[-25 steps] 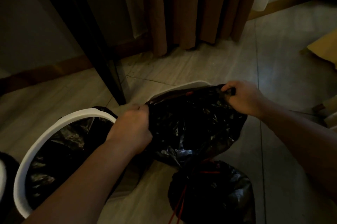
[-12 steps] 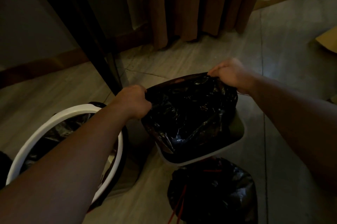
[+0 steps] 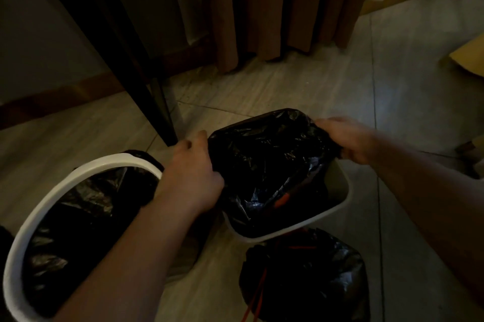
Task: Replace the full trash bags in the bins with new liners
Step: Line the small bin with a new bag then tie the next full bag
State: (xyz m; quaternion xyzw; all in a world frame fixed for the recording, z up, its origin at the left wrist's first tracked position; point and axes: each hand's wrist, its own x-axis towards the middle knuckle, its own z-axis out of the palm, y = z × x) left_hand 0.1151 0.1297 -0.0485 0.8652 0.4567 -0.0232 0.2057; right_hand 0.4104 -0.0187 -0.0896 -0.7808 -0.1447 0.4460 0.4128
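Change: since half a second ago, your hands have come lower and nearer; the liner's far edge now wraps over the bin's far rim.
Left hand (image 3: 192, 175): fingers curled, gripping the black liner (image 3: 269, 154) at its left edge.
Right hand (image 3: 345, 138): clamped on the liner's right edge.
Hands: well apart, liner stretched between them.
Liner: sits in the small white bin (image 3: 340, 206); near-right rim bare.
Full trash bag (image 3: 309, 274): tied, red drawstring (image 3: 258, 293), on the floor (image 3: 288, 86) just beside the bin's near side.
Round white bin (image 3: 104, 163): black-lined, left of your left forearm.
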